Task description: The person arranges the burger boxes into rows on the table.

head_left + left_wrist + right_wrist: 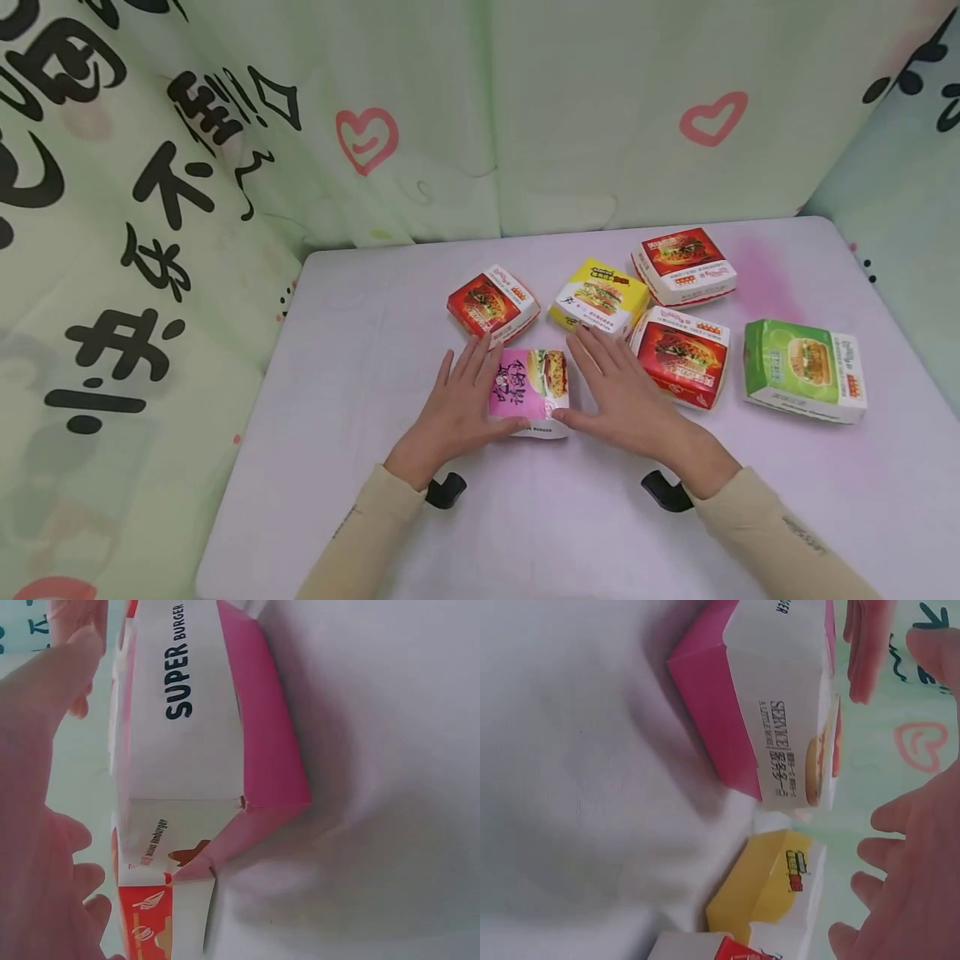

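Note:
A pink and white burger box [528,385] sits on the table between my two hands. My left hand [459,410] is at its left side, fingers straight and pointing away, thumb over the near left corner. On the opposite side my right hand [626,402] spreads its fingers, the thumb tip right at the box's near right edge. In the left wrist view the pink box's white side [187,705] reads SUPER BURGER. Its other side [776,720] shows in the right wrist view, with fingers above the box's level. Neither hand curls round the box.
Behind the pink box lies a red burger box [493,304]. To the right are a yellow box [600,296], two more red boxes [681,354] [684,265] and a green box [806,371]. A printed curtain [555,125] hangs along the back of the white table [360,333].

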